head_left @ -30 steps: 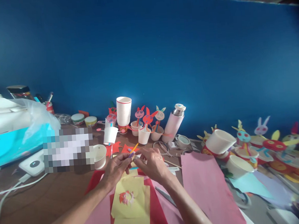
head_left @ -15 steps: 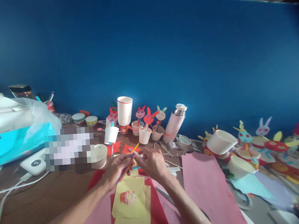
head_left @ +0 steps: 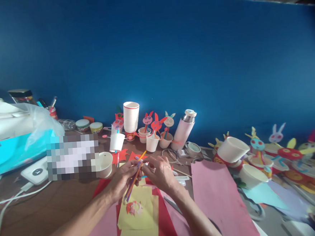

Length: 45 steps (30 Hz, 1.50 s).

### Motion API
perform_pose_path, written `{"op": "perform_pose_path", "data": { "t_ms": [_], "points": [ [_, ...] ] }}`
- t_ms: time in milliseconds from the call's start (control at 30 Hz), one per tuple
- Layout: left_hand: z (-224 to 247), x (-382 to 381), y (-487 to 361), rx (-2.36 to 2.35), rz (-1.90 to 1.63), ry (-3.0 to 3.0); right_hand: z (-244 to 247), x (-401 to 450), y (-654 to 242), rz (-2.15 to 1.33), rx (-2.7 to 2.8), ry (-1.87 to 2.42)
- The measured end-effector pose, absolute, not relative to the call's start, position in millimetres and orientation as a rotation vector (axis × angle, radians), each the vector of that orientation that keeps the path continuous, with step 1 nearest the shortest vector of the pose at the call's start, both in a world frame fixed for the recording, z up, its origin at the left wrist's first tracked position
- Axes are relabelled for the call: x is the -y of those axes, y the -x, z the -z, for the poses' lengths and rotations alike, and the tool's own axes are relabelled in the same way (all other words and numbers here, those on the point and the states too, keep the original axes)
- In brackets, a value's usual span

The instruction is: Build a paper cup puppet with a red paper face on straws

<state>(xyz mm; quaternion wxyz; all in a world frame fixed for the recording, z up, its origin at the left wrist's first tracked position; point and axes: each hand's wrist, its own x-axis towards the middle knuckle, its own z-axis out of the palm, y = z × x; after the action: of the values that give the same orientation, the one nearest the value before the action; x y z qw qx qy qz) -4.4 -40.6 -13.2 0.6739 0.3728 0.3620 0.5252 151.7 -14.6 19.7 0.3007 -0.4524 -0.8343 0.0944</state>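
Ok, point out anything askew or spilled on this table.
The upper white paper cup on the right looks askew: it leans above red-and-yellow patterned paper cups, while the tall white cup stack at the back stands upright. Lens distortion may exaggerate it. No spill is visible.

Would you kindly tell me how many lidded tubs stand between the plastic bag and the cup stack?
2: a green tub and, right of it, a yellow tub, near the wall; others may be hidden.
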Motion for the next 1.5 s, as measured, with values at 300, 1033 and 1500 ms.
{"op": "perform_pose_path", "data": {
  "t_ms": [300,1033,1500],
  "points": [
    [13.1,40.5,5.5,-0.945,-1.177,-0.931,-22.4,18.6,-151.4,-0.242,2.233,1.186],
    [11.9,42.5,2.3,-0.995,-1.068,-0.881,-22.1,18.1,-155.5,-0.284,2.399,1.057],
    [-1.6,43.9,4.9,-1.163,-1.163,-1.109,-26.0,10.0,-168.0,-0.279,2.413,1.05]
  ]
}}
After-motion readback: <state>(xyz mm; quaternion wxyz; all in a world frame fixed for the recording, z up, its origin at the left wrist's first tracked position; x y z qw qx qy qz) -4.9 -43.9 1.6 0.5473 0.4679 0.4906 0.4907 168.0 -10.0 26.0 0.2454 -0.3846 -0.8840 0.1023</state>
